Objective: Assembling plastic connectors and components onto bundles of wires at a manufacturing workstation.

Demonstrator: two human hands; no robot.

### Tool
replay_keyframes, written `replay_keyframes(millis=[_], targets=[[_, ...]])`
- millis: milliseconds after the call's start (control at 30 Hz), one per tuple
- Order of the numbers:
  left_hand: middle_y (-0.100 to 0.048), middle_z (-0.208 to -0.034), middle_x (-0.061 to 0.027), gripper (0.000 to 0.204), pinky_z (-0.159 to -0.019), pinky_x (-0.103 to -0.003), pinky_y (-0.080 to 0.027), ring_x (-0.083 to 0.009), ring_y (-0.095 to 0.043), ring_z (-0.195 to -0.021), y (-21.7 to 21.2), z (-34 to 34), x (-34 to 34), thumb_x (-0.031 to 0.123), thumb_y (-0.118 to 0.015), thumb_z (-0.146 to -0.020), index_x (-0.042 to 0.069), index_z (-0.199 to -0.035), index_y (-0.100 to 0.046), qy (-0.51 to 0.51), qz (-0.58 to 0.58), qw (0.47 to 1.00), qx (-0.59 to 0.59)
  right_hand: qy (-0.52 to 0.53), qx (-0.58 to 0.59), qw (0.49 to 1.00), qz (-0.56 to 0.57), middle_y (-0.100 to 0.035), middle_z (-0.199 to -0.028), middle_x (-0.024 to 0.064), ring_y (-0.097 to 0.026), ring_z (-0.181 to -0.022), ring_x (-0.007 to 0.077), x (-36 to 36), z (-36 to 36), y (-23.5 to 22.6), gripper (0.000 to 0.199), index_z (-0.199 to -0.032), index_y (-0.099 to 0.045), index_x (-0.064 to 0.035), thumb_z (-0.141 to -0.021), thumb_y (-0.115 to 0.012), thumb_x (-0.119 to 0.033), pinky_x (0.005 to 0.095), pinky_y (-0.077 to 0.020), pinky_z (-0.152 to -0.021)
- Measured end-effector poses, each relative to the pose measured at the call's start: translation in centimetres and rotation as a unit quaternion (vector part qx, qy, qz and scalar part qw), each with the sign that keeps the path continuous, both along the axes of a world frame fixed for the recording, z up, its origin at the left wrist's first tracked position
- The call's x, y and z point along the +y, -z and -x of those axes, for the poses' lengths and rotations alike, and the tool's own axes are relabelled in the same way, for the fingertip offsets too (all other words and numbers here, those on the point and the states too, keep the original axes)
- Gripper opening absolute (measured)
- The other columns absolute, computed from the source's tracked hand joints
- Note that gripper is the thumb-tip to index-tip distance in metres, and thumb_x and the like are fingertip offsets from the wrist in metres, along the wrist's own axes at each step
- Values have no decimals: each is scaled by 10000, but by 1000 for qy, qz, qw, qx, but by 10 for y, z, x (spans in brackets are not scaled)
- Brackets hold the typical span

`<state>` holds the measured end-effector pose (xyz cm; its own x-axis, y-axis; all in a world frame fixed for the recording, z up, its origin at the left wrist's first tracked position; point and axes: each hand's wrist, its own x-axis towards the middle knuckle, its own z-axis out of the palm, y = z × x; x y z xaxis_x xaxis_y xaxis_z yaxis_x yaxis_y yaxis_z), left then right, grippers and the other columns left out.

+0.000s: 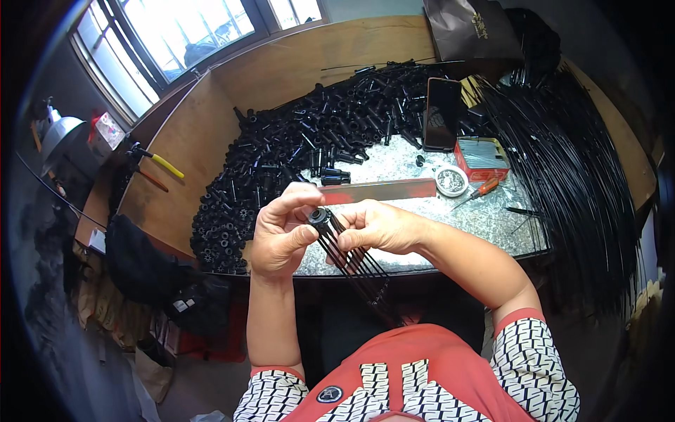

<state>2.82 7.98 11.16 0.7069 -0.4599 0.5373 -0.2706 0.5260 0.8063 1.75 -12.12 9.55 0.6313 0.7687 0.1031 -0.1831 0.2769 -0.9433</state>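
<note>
Between my two hands, over the near edge of the bench, is a black umbrella hub (320,216) with several thin dark ribs (362,271) fanning down toward my lap. My left hand (281,232) pinches the round end of the hub between thumb and fingers. From the other side my right hand (383,228) closes on the ribs just below the hub, its thumb lying along them. The fingertips behind the ribs are partly hidden.
A large heap of black tubular plastic parts (302,133) covers the bench's left and back. Long black rods (562,162) lie at right. Beyond my hands are a red-edged metal bar (380,191), a white round dish (451,181), a screwdriver (481,190), a red box (481,169) and an upright phone (441,116).
</note>
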Motion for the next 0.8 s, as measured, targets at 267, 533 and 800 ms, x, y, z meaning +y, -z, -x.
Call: replay_keyframes(millis=[267,533,800], targets=[[-632,-1049,-161,255,-856,-313,-509,-210,-617,-961,8,-18,0,93,-796,-742,-19,-954,-711,89,49,995,10,-24,-12,1000,0,-675,-891,115,-657,-794,180,2,-1,3,280,-914,-580,-30,-871,-698,-281,332,-556,-670],[-641,-1033,-167,555,-696,-241,-527,-136,-635,-762,-20,-3,-9,214,-858,-695,-45,-1101,-582,82,-32,994,58,-6,-46,999,12,-688,-870,107,-665,-806,149,-3,9,-6,243,-864,-570,-22,-867,-709,-222,293,-539,-660],[-706,-866,-106,345,-696,-239,-545,-107,-669,-782,-44,49,-20,9,-753,-775,-60,-1089,-627,-324,-229,917,-24,315,-324,876,166,-625,-705,56,-599,-654,84,7,30,-24,256,-699,-499,-26,-847,-706,-56,231,-482,-556]])
